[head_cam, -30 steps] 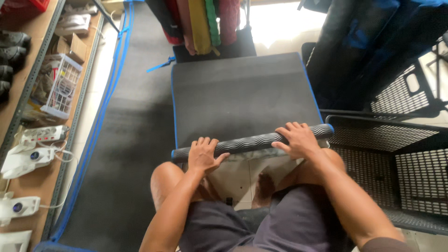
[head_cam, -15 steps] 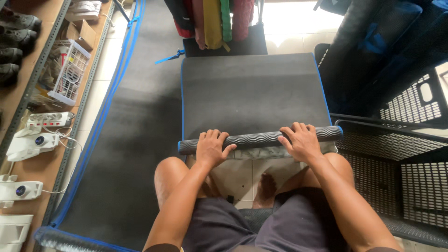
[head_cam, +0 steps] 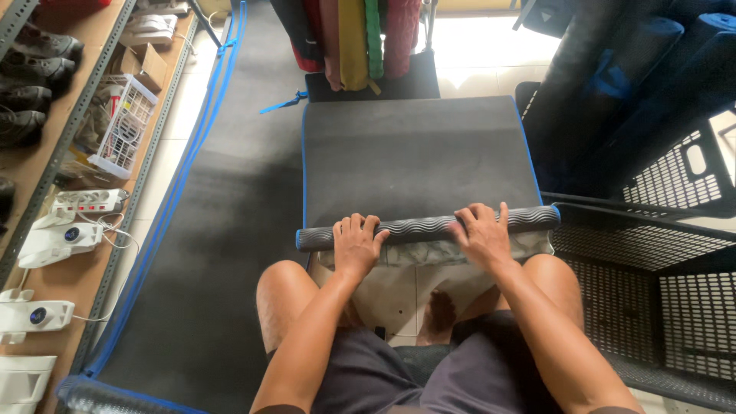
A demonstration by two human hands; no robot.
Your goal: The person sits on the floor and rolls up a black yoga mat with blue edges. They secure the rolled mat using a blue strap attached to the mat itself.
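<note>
A dark grey mat (head_cam: pixel 414 153) with blue edging lies flat on the floor ahead of my knees. Its near end is rolled into a ribbed tube (head_cam: pixel 429 228) lying across the view. My left hand (head_cam: pixel 357 244) presses on the left part of the roll, fingers curled over it. My right hand (head_cam: pixel 481 231) rests on the right part, fingers spread over the top. Bare tile floor shows between the roll and my legs.
A larger dark mat (head_cam: pixel 207 253) with a blue border lies to the left. Wooden shelves (head_cam: pixel 46 153) on the left hold shoes, a white basket, a power strip and white devices. Black plastic crates (head_cam: pixel 659 284) stand on the right. Coloured rolled mats (head_cam: pixel 360 38) stand at the far end.
Both hands have pushed the roll slightly forward along the mat, and the rolled tube looks a little thicker. More bare floor shows behind it.
</note>
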